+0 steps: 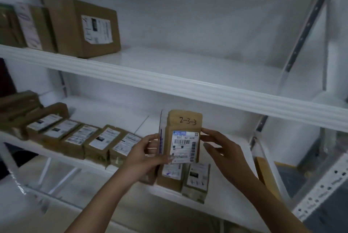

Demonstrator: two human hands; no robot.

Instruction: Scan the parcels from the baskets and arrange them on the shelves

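A small brown parcel [183, 134] marked "2-3-3" with a white barcode label is held upright in front of the lower shelf [222, 138]. My left hand [146, 154] grips its left edge and lower corner, thumb on the label. My right hand [219, 148] touches its right edge with the fingertips. Two small labelled parcels [185, 178] stand on the lower shelf just below the held one. A row of several flat parcels [81, 138] lies on that shelf to the left.
The upper shelf [188, 63] carries a large cardboard box [84, 27] and more boxes at far left. A metal upright [303, 31] bounds the right side. A brown box [267, 174] sits low at the right.
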